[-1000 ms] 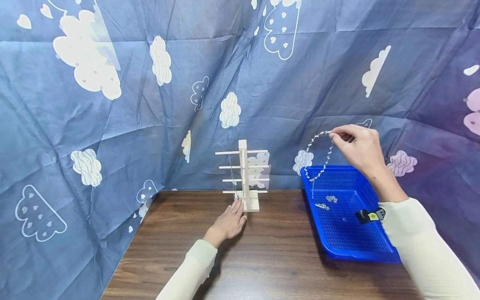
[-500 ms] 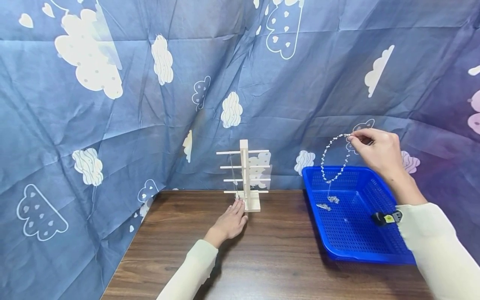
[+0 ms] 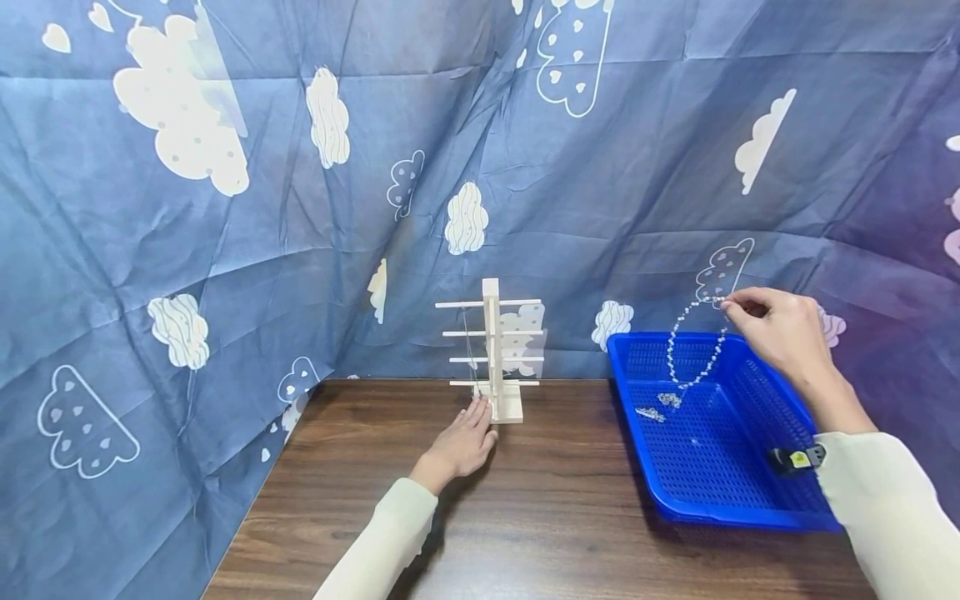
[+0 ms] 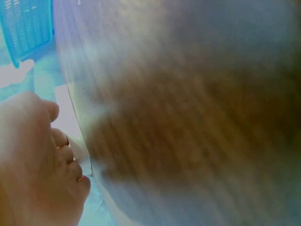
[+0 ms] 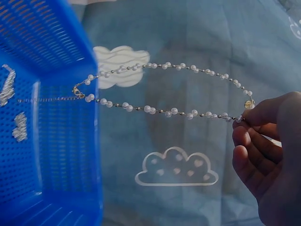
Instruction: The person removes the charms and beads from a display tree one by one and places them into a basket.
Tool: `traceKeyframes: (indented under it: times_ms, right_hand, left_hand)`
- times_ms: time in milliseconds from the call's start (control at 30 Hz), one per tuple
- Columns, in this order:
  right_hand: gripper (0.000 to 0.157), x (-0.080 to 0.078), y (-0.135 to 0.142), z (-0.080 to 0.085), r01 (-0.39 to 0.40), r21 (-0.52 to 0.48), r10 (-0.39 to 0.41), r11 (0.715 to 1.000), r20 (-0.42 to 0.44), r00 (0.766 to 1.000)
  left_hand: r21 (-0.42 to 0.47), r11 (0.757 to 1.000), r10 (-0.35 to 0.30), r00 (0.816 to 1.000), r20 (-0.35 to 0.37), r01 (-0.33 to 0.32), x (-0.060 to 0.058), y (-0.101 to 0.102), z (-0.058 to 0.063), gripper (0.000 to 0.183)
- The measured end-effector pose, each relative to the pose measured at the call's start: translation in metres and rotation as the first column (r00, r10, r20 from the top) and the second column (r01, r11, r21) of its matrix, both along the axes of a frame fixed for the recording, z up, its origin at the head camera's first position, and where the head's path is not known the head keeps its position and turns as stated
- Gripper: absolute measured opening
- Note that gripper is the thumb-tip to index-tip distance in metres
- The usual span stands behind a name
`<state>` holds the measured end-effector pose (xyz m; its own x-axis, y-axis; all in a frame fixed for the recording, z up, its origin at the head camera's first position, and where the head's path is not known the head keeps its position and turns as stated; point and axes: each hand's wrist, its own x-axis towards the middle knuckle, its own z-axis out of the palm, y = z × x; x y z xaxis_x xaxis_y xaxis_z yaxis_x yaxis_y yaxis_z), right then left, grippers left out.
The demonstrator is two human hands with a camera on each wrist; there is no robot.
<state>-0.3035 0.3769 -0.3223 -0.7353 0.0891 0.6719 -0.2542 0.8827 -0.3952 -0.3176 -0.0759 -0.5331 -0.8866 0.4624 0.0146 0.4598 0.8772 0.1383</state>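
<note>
One left hand (image 3: 460,443), one right hand (image 3: 782,335), one beaded necklace (image 5: 174,111), one rack (image 3: 491,333) with four crossbars (image 3: 459,334), one basket (image 3: 708,508), two silvery heaps (image 5: 19,127), one table (image 3: 555,525)

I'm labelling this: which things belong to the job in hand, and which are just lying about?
Apparently the job:
white beaded necklace, pinched by the right hand
pale wooden crossbar stand, left hand at its base
thin chain hanging on it
blue perforated plastic basket, two silvery clumps inside

Just setting:
blue cloud-print fabric backdrop
brown wood-grain table
</note>
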Motion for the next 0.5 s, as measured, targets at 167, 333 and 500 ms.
traceKeyframes:
  times_ms: [167,333,500]
  right_hand:
    - [0.019,0.003,0.011,-0.018,-0.001,0.025,0.0,1.0,0.047,0.999]
    - [0.019,0.002,0.019,-0.035,-0.001,0.045,-0.003,0.999,0.087,0.996]
    - [0.017,-0.002,0.023,-0.051,-0.008,0.076,-0.001,0.997,0.119,0.993]
  left_hand:
    - [0.005,1.0,-0.005,1.0,-0.004,0.005,0.001,0.0,0.001,0.06]
    - [0.008,1.0,-0.006,1.0,-0.003,0.006,0.0,0.0,-0.001,0.06]
    - [0.019,1.0,-0.011,1.0,-0.009,0.011,-0.001,0.0,-0.002,0.059]
